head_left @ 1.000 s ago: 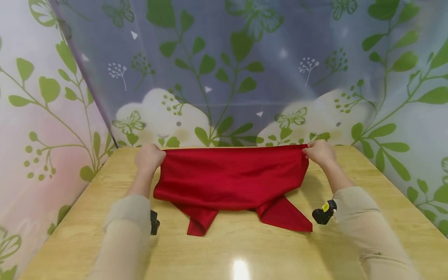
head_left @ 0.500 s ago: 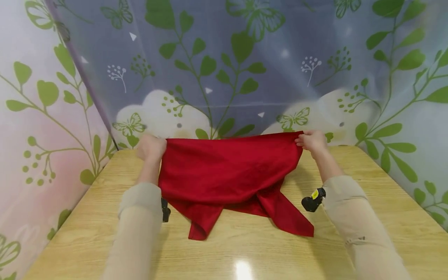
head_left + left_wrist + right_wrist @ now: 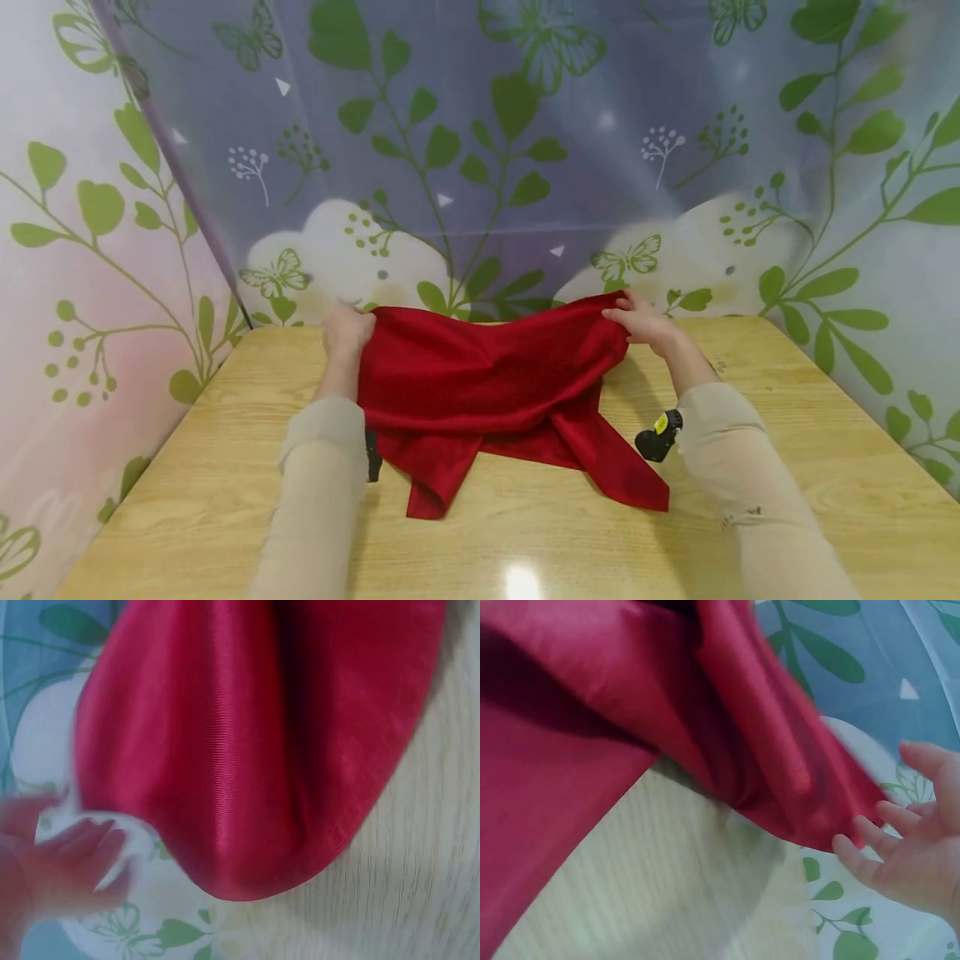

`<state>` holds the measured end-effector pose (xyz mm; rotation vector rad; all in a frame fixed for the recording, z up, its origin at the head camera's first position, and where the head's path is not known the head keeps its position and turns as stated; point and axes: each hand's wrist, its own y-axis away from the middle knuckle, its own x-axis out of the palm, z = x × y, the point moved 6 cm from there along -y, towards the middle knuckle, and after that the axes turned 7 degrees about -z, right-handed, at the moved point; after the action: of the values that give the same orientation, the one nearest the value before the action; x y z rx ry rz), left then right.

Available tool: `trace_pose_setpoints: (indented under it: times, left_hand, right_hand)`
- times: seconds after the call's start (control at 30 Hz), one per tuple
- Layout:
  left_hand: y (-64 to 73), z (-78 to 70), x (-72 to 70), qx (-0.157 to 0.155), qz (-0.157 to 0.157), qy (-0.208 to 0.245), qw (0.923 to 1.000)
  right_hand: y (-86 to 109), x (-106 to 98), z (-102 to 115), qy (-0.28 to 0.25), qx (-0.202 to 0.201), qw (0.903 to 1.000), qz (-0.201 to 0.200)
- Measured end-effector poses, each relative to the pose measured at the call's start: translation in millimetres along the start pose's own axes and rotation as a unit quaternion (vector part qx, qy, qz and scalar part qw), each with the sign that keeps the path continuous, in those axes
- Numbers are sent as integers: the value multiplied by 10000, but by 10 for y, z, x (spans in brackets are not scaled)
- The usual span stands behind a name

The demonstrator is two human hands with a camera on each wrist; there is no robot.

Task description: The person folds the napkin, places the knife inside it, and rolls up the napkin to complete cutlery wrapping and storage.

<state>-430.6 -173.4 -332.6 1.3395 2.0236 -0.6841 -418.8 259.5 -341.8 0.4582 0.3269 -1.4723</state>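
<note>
A shiny red cloth (image 3: 487,375) hangs in loose folds above the table, its top edge sagging in the middle. In the head view my left hand (image 3: 348,333) is at its upper left corner. The left wrist view shows that hand (image 3: 64,862) blurred, fingers spread, with a narrow gap to the cloth's corner (image 3: 112,780). My right hand (image 3: 643,323) is at the upper right corner. In the right wrist view its thumb stands apart, and the straight fingers (image 3: 870,851) touch the cloth's end (image 3: 832,817). Two cloth tails rest on the table nearer me.
The light wooden table (image 3: 787,500) reaches back to a patterned fabric backdrop (image 3: 480,150) with leaves and butterflies. Similar side walls (image 3: 90,267) stand left and right. A small black camera (image 3: 656,437) is strapped to the right wrist, another (image 3: 372,457) to the left.
The hands first rose with the cloth, then came lower and closer together. The top edge went from taut to sagging, and the right fingers straightened.
</note>
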Motion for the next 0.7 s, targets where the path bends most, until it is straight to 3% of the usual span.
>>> trace_pose_setpoints:
  times: [0.07, 0.13, 0.17, 0.23, 0.3, 0.37, 0.47, 0.57, 0.7]
  left_hand:
    - [40, -10, 117, 350, 940, -279, 9946]
    - [112, -6, 219, 782, 1787, -920, 9765]
    - [147, 2, 245, 967, 2000, -1277, 9666]
    - [206, 12, 266, 1399, 2096, -2050, 9458]
    - [271, 16, 280, 1756, 2118, -2592, 9258]
    - [353, 9, 312, 2107, 2218, -2813, 9096]
    - [501, 32, 399, 2510, 2618, -2978, 8831]
    - [607, 64, 456, 2576, 2866, -3057, 8707]
    - [658, 85, 484, 2399, 2915, -3354, 8631]
  right_hand:
    - [18, 61, -48, 296, -86, 9989, 366]
    - [25, 106, -101, 1008, -378, 9931, 465]
    - [32, 122, -114, 1443, -593, 9869, 419]
    - [56, 143, -119, 2336, -1089, 9661, 166]
    - [115, 175, -74, 3149, -1624, 9349, -194]
    - [207, 247, -10, 3633, -2121, 9066, -330]
    - [381, 437, 72, 4148, -2835, 8646, -82]
    - [524, 640, 116, 4451, -3344, 8302, 276]
    - [569, 791, 99, 4669, -3652, 8045, 385]
